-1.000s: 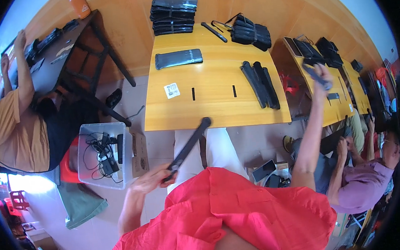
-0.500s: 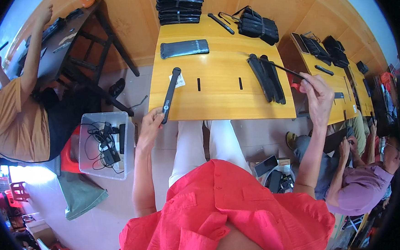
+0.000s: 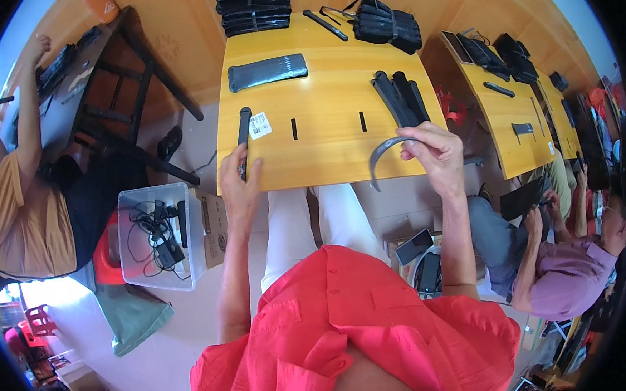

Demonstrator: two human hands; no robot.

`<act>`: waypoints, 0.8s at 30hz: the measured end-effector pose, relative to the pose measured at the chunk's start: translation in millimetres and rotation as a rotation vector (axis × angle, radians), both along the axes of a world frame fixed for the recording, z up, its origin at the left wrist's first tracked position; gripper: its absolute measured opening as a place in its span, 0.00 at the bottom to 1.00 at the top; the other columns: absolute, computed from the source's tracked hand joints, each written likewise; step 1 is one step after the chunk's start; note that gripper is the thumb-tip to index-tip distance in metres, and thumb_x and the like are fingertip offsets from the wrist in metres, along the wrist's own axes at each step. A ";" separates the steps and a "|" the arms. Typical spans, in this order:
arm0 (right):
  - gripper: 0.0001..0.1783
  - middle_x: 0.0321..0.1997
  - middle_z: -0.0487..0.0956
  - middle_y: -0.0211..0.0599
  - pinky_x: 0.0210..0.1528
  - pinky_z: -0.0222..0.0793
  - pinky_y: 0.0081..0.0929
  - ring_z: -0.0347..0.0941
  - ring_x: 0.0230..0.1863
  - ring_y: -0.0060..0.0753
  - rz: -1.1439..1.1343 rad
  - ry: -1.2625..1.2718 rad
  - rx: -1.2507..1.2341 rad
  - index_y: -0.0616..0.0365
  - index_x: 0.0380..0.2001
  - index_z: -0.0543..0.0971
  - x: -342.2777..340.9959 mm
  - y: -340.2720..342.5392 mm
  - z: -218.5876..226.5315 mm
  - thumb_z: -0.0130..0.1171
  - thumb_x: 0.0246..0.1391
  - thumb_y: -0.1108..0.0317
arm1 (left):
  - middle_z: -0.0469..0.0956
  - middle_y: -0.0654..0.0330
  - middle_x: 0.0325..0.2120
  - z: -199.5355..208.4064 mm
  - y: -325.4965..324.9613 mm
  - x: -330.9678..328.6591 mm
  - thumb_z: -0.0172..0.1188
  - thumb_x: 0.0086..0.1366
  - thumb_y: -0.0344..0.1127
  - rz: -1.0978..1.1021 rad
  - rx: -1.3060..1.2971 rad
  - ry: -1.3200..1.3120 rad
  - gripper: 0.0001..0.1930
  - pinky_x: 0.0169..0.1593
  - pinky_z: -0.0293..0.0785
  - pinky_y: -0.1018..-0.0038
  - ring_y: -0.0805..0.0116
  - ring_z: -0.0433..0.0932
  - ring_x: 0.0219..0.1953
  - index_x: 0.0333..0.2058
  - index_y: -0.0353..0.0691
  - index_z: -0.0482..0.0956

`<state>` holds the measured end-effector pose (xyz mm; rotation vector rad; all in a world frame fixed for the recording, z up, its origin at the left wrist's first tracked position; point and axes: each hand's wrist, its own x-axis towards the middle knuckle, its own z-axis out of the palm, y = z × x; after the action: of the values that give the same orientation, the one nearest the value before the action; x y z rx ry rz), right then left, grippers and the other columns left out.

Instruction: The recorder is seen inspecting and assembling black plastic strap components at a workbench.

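My right hand (image 3: 436, 153) pinches a thin black strap (image 3: 385, 150), which bends in an arc to the left past the near edge of the yellow table (image 3: 325, 155). My left hand (image 3: 239, 189) is at the table's near left, its fingers and thumb around the lower part of another flat black strap (image 3: 244, 126). That strap points away from me, beside a white label (image 3: 259, 125). Beyond my right hand lie several black straps (image 3: 399, 95) in a loose pile. Two short dark slots or marks (image 3: 294, 129) show on the tabletop between my hands.
At the back are a tied stack of black packs (image 3: 255, 9), a single black strap (image 3: 325, 25) and a black bundle (image 3: 386, 25). A flat black pack (image 3: 267, 72) lies nearer. A clear bin (image 3: 195, 235) of cables stands left. People sit at tables on both sides.
My right hand has moved left and nearer, and its strap now curves. The left-hand strap has swung more upright, with the white label now fully showing beside it.
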<state>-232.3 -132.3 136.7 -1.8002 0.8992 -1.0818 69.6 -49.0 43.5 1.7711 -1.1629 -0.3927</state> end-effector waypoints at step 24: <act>0.06 0.19 0.76 0.31 0.19 0.66 0.13 0.70 0.18 0.16 -0.256 -0.094 0.568 0.64 0.29 0.79 37.8 -86.6 -118.4 0.59 0.47 0.73 | 0.76 0.63 0.18 -36.3 -126.2 -9.6 0.62 0.51 0.30 -0.372 0.252 0.381 0.05 0.26 0.67 0.81 0.79 0.71 0.21 0.24 0.33 0.80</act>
<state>-194.5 -218.9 18.2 -1.1808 1.2545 -0.9324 60.0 -175.2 7.2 1.5874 -1.1985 -1.0899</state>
